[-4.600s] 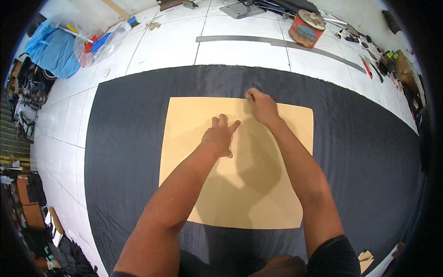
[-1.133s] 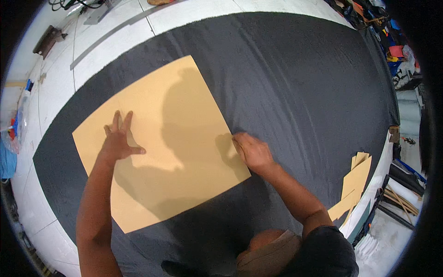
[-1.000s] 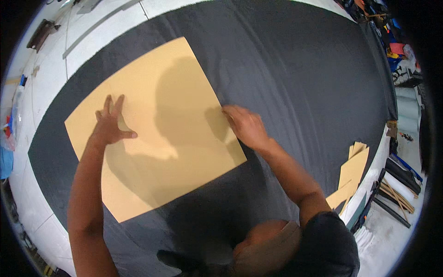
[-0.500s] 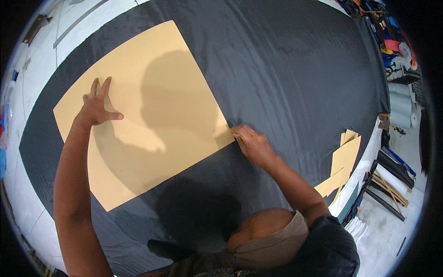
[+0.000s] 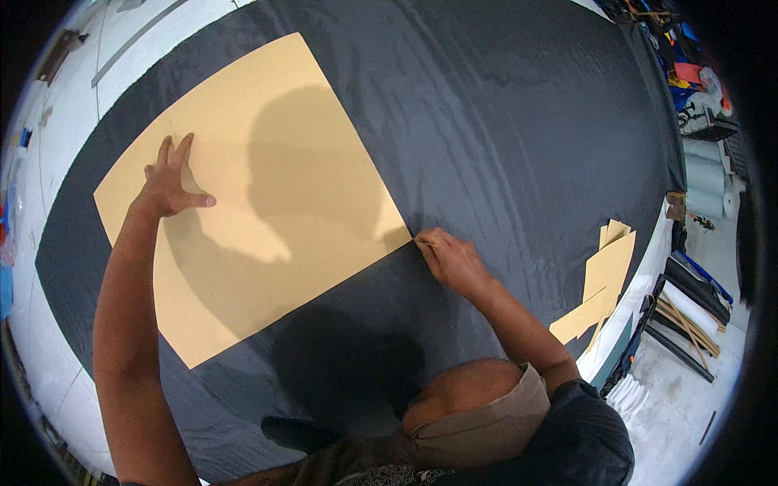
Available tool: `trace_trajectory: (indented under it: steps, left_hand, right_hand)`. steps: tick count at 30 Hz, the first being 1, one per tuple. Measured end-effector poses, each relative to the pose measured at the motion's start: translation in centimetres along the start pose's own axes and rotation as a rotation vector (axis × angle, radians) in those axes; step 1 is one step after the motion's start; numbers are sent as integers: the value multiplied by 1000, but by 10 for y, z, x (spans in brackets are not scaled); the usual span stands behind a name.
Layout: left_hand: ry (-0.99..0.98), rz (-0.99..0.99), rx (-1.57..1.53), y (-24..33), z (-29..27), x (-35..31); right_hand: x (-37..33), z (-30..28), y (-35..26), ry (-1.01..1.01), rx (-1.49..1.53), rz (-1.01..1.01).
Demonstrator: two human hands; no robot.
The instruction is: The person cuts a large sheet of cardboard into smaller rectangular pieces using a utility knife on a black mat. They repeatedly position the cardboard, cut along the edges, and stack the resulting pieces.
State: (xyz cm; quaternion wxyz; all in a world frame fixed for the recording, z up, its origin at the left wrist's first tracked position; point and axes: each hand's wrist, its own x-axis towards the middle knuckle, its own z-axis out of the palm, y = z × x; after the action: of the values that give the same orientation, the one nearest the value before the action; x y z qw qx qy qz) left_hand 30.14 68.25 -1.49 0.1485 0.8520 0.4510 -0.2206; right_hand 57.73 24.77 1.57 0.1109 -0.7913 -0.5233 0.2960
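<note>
A large tan sheet of stiff paper or card (image 5: 259, 202) lies flat on dark fabric (image 5: 502, 138). My left hand (image 5: 168, 188) rests on the sheet's left part, fingers and thumb spread, pressing it down. At the sheet's near right corner, my right hand (image 5: 455, 261) pinches a small, thin tan stick (image 5: 426, 243). The stick's tip meets the corner; its exact kind is too small to tell. Shadows fall across the middle of the sheet and the fabric below it.
Several smaller tan card pieces (image 5: 608, 271) lie on the fabric at the right edge. Beyond that edge, rolls and sticks (image 5: 689, 300) lie on the pale floor. A long grey strip (image 5: 138, 40) sits on the white surface at far left.
My right hand has shifted slightly down and to the right at the sheet's corner, and the thin stick now shows in its fingers. My left hand stays spread in place.
</note>
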Motion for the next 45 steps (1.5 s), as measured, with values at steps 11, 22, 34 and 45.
trace_trajectory:
  steps: [11,22,34,45]
  left_hand:
    - [17,34,16,-8,7,4]
    - [90,68,47,-15,12,14]
    - [238,99,-130,-29,32,-13]
    - [-131,412,-307,18,-32,-302]
  right_hand:
    - [99,-15,-8,179,-75,-215]
    - [183,-19,-13,388,245,-174]
    - [68,23,-38,264,129,306]
    - [69,12,-73,147,13,406]
